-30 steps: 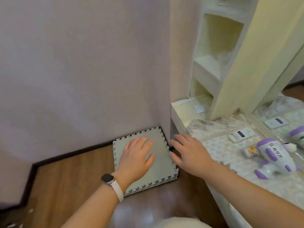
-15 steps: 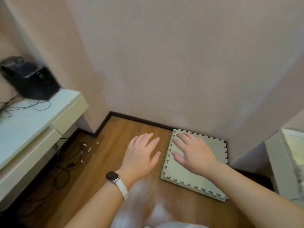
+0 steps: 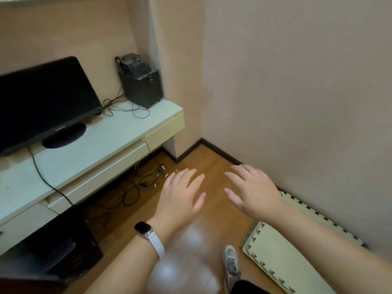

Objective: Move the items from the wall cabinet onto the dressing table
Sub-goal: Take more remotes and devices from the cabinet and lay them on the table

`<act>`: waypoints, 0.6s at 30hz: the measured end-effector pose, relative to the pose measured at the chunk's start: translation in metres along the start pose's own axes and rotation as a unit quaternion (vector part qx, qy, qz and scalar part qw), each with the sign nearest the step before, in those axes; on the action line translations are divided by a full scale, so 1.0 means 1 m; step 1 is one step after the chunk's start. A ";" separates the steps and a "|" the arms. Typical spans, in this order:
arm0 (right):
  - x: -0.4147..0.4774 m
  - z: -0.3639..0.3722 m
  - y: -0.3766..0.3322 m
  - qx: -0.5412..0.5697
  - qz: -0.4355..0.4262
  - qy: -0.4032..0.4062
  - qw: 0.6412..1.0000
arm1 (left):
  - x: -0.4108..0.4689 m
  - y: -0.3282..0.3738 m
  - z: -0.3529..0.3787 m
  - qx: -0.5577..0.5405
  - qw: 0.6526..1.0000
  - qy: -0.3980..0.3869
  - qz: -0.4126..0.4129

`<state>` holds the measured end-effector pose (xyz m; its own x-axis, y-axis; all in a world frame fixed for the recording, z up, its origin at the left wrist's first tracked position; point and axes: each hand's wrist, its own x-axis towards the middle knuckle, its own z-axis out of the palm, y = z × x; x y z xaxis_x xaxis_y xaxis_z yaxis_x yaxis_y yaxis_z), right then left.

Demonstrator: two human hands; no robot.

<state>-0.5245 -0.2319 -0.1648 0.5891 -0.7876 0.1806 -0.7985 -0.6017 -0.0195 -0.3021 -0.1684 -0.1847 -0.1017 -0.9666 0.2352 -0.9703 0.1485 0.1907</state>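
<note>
Both hands, the left hand and right hand, hover mid-frame over open wooden floor, fingers released and spread, holding nothing. A white bench edges the left and a foam mat the lower right. The monitor logo is unreadable. Where the cabinet items lie cannot be told.
</note>
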 end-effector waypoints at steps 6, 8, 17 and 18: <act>0.084 0.019 0.016 0.043 -0.068 0.014 0.997 | 0.049 -0.031 -0.007 0.055 0.996 0.004 -0.066; 0.116 0.020 0.028 0.053 -0.083 0.017 0.995 | 0.075 -0.038 -0.010 0.071 0.994 0.014 -0.083; 0.249 0.002 0.112 0.069 -0.151 0.065 0.984 | 0.207 -0.053 -0.023 0.127 0.985 0.047 -0.106; 0.262 0.000 0.118 0.066 -0.162 0.068 0.982 | 0.216 -0.056 -0.024 0.135 0.983 0.053 -0.109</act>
<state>-0.4644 -0.5097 -0.1199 0.7800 -0.5331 0.3278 -0.5440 -0.8365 -0.0658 -0.2647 -0.3804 -0.1213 0.1248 -0.9398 0.3183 -0.9908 -0.1348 -0.0096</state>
